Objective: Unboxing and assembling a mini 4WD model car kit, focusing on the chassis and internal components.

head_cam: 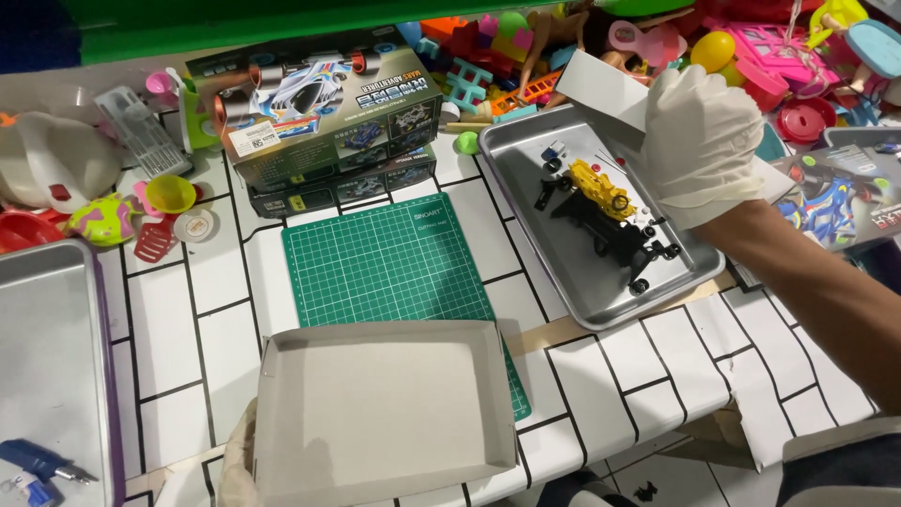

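White tile-patterned covering with black lines spreads over the desk point(216, 319), a heap of bright plastic toys piled along its far edge. At the near edge the left hand point(239, 465), mostly hidden, grips the corner of an open grey cardboard box lid point(385, 408), its long axis running left-right, hollow side up. Beyond it lies a green cutting mat point(389, 258). Further right, a metal tray point(572, 272) carries a black-and-yellow toy car chassis point(610, 221) lying diagonally. The gloved right hand point(699, 141) curls its fingers point(676, 183) around a white card point(605, 89).
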